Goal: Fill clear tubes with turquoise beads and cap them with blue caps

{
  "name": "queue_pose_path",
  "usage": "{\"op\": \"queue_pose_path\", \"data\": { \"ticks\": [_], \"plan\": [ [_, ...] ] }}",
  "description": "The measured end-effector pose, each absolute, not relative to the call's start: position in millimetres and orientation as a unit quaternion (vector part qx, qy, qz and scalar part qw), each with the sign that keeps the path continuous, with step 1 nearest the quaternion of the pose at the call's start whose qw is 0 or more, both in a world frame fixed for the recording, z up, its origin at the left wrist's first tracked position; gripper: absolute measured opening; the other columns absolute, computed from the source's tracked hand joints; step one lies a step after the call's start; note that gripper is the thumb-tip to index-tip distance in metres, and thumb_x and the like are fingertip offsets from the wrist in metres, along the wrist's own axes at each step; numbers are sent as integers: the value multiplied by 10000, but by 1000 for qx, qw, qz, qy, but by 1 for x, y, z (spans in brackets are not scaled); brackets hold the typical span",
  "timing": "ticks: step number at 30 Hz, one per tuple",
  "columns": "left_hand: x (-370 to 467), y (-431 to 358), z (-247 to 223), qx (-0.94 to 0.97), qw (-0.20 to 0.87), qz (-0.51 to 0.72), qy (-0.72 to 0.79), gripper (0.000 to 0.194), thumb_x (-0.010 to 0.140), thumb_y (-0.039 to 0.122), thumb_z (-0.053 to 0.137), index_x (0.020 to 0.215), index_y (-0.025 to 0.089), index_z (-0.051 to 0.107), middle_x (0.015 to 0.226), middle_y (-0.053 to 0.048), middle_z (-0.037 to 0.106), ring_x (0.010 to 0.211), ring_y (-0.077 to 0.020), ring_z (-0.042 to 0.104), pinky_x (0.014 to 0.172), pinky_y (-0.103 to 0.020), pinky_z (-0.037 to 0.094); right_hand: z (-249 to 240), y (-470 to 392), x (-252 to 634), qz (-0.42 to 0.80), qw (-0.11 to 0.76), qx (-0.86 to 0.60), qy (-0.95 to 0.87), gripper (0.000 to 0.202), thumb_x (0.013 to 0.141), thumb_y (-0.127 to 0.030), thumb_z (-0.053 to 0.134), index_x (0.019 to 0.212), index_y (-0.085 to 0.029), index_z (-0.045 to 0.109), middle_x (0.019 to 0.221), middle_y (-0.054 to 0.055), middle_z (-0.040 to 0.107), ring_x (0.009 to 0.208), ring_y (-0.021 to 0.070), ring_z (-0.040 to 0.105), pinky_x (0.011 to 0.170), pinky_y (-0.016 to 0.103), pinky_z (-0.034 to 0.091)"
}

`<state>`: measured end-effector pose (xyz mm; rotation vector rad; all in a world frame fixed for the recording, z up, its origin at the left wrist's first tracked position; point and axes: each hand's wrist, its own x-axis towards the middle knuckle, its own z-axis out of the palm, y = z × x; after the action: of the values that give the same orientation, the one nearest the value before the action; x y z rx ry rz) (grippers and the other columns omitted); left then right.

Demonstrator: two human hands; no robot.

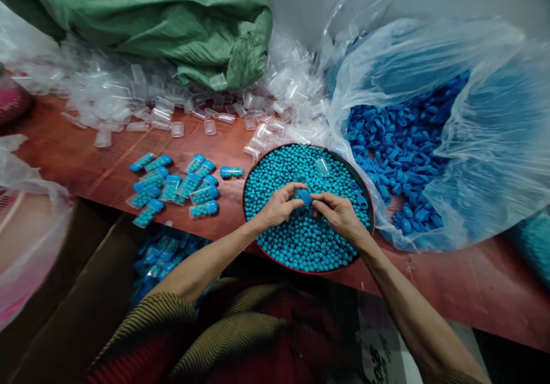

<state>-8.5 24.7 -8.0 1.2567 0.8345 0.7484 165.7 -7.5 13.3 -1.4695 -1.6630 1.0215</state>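
Both hands meet over a round tray (249,223) full of small turquoise beads (301,252). My left hand (281,205) pinches a blue plastic cap (305,196) between thumb and fingers. From the other side, my right hand (337,215) is closed with its fingertips on the same cap. Whether a clear tube is joined to the cap, I cannot tell. A clear plastic tube (322,167) lies on the beads behind the hands. Another blue piece (359,198) rests on them near the tray's right edge.
Several bead-filled tubes with blue caps (172,188) lie left of the tray on the reddish table (103,169). Empty clear tubes (150,100) are heaped behind, under a green sack (163,17). At right, a clear bag (485,143) holds blue caps (395,132). More filled tubes (161,258) sit below the table edge.
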Motion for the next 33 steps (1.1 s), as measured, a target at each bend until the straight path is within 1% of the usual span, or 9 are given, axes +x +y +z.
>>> {"op": "queue_pose_path", "data": {
  "ticks": [5,8,11,14,18,21,24,28,33],
  "plan": [
    [-3,22,-8,559,648,341,388,356,775,203,531,1130,176,539,760,13,556,488,-46,435,381,-139,342,6,-12,163,403,383,-578,-597,270,800,-391,534,886,-192,694,576,-12,605,536,137,565,554,272,473],
    [-1,21,-2,555,643,354,393,338,770,191,536,1107,178,545,757,13,526,566,-69,466,405,-133,364,11,-11,167,377,378,-573,-622,245,797,-357,542,903,-198,696,598,-12,607,552,134,559,566,270,468],
    [-3,24,7,541,674,341,370,376,762,207,569,1137,193,537,785,11,525,635,-90,501,453,-148,431,22,-6,176,382,359,-555,-646,222,775,-338,572,904,-210,699,637,-17,614,565,126,545,565,263,454],
    [-5,24,11,509,716,321,353,404,751,214,604,1149,192,540,853,-7,564,700,-104,549,510,-168,479,26,-4,176,418,359,-558,-621,215,758,-362,588,851,-198,693,563,-34,561,507,115,506,508,249,425],
    [-2,20,10,464,725,334,384,443,794,237,565,1230,173,511,799,-5,579,535,-76,532,446,-183,456,18,-11,154,449,400,-587,-542,247,779,-391,561,838,-174,664,560,-29,563,452,107,498,461,244,422],
    [1,17,11,463,699,351,416,439,813,231,537,1244,156,512,776,-3,591,453,-50,480,385,-161,389,16,-15,145,415,419,-595,-547,250,819,-372,519,864,-173,663,625,-8,608,473,106,523,481,242,440],
    [-4,19,16,502,685,335,408,420,812,236,546,1225,164,531,808,-4,601,458,-45,490,385,-153,382,23,-14,157,342,370,-567,-652,220,831,-319,523,883,-189,692,671,1,651,573,122,574,567,241,459],
    [-13,21,17,544,687,290,384,525,795,234,581,1306,171,473,782,9,586,449,-39,493,397,-150,383,29,-10,176,350,309,-522,-714,206,813,-305,546,850,-200,720,687,-1,680,611,135,596,584,241,460],
    [-12,17,13,522,702,298,382,553,796,258,574,1327,151,461,924,-40,622,494,-41,503,413,-159,401,20,-19,166,353,367,-580,-636,242,827,-334,534,903,-190,714,582,-18,613,517,122,545,523,238,442]
  ]
}}
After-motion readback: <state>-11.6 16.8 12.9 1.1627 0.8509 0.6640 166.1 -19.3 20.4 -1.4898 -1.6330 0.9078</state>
